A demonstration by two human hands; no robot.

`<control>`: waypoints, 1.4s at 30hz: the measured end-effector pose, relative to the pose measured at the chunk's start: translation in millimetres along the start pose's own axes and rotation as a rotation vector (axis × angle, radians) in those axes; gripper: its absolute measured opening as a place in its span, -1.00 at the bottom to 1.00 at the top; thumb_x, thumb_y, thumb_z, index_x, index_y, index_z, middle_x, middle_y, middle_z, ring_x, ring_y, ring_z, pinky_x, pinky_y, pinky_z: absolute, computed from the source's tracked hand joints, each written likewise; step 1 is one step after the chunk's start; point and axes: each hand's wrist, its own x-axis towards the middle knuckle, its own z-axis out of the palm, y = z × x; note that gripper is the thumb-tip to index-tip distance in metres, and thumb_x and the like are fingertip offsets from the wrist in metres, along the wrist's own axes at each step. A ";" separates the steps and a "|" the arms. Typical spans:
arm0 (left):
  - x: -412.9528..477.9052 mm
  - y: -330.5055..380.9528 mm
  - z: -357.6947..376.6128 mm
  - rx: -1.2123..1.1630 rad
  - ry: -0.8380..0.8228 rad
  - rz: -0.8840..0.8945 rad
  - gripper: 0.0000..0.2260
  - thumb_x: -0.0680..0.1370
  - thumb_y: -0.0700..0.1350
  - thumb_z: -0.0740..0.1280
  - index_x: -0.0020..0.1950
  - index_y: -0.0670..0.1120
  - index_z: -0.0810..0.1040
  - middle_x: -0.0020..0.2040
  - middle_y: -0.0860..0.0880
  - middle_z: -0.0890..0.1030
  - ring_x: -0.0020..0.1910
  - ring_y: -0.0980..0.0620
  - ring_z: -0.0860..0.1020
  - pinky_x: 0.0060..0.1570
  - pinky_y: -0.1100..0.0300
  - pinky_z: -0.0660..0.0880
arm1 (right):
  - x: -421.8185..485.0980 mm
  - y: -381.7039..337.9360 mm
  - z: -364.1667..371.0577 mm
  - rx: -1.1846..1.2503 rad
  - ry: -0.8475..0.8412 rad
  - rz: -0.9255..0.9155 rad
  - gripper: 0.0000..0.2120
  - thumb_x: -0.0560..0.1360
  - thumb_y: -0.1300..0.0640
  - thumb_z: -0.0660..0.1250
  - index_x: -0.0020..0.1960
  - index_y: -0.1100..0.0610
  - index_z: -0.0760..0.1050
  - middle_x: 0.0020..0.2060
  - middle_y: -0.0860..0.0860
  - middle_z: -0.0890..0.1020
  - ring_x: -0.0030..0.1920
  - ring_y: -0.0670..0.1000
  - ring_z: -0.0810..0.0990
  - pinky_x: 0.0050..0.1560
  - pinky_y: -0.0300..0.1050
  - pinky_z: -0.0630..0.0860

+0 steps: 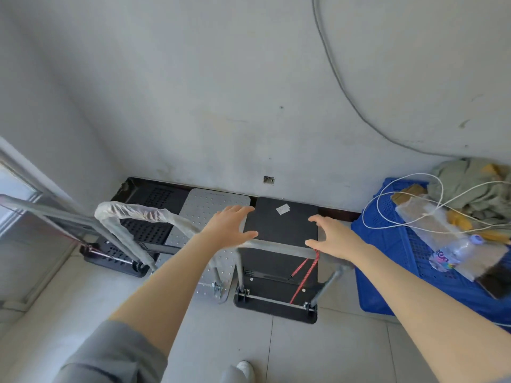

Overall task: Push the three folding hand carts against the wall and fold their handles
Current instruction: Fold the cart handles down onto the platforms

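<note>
Shoe tip (245, 367) and a grey sleeve (110, 355) sit lowest in view, on the tiled floor (318, 355). Both bare forearms reach forward over the right-hand cart.

Three carts are lined up at the wall (221, 92), far ends at or just beside the baseboard: black perforated cart (143, 230) on the left, grey cart (213, 205) in the middle, black flat-deck cart (284, 219) on the right. All three handles are upright, none folded. The middle handle is wrapped in plastic film (132, 212).

Left hand (229, 226): grip spread, fingers open, palm down, hovering at the left end of the metal handle bar (282, 246) of the right cart; contact not clear. Right hand (330, 237): grip also spread, thumb near the bar's right end, not closed on it.

Risks, as I judge them: a red bungee cord (305, 275) runs from the bar's right end down to the deck and could snag or catch in the hinge when the handle drops. Fingers near the hinge posts could get pinched. The blue crate (392, 244) sits just beside the cart's right side, with a loose white cord (401, 194) over it, so a sideways shove could bump it. Folding probably needs a latch released at the base; forcing the bar would roll the cart instead.
</note>
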 end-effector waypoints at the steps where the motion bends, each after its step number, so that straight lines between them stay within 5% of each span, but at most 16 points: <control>1: -12.1 -3.0 -10.5 0.007 0.021 -0.013 -0.41 0.54 0.15 0.27 0.52 0.04 0.17 0.46 -0.03 0.35 0.45 -0.07 0.30 0.39 -0.05 0.29 | -4.3 -12.5 -5.0 -0.002 0.004 -0.013 -0.41 0.45 -0.12 0.35 0.40 -0.03 0.22 0.30 0.09 0.48 0.30 0.09 0.44 0.27 0.07 0.44; 12: -116.9 -98.2 -93.5 0.058 0.142 -0.071 -0.43 0.55 0.14 0.27 0.51 0.04 0.20 0.42 -0.02 0.39 0.42 -0.06 0.32 0.39 -0.07 0.29 | -22.0 -170.9 -1.9 -0.003 0.069 -0.107 -0.46 0.49 -0.08 0.32 0.40 0.01 0.26 0.32 0.07 0.48 0.31 0.07 0.45 0.29 0.02 0.42; 21: -161.7 -213.4 -102.7 0.040 0.069 -0.061 -0.45 0.51 0.20 0.27 0.47 0.11 0.25 0.43 0.03 0.39 0.42 -0.01 0.33 0.35 -0.03 0.36 | -16.9 -273.3 71.8 -0.077 0.016 -0.065 -0.44 0.49 -0.10 0.30 0.42 0.00 0.21 0.23 0.05 0.51 0.17 0.10 0.53 0.16 0.04 0.51; 26: -140.4 -224.5 -94.5 0.071 0.089 0.004 -0.43 0.52 0.22 0.26 0.48 0.07 0.25 0.45 0.05 0.36 0.45 0.00 0.29 0.40 -0.02 0.28 | -8.4 -261.9 83.2 -0.134 0.042 0.013 -0.44 0.49 -0.09 0.31 0.42 0.03 0.24 0.18 0.03 0.54 0.12 0.04 0.53 0.06 -0.08 0.51; 33: -84.2 -223.0 -66.2 0.093 -0.007 -0.002 -0.39 0.52 0.25 0.24 0.50 0.04 0.21 0.46 0.02 0.36 0.45 -0.05 0.28 0.45 -0.05 0.22 | 17.6 -221.8 96.8 -0.281 0.078 0.194 -0.43 0.49 -0.12 0.31 0.41 0.04 0.25 0.27 0.03 0.51 0.23 0.05 0.49 0.23 -0.05 0.45; 42: 3.9 -211.8 -56.1 0.193 -0.062 0.068 -0.39 0.53 0.27 0.20 0.49 0.00 0.23 0.40 -0.03 0.41 0.40 -0.08 0.33 0.42 -0.02 0.23 | 94.1 -189.7 87.2 -0.300 -0.016 0.163 -0.40 0.50 -0.09 0.31 0.44 0.07 0.19 0.29 0.09 0.49 0.25 0.12 0.47 0.26 -0.01 0.42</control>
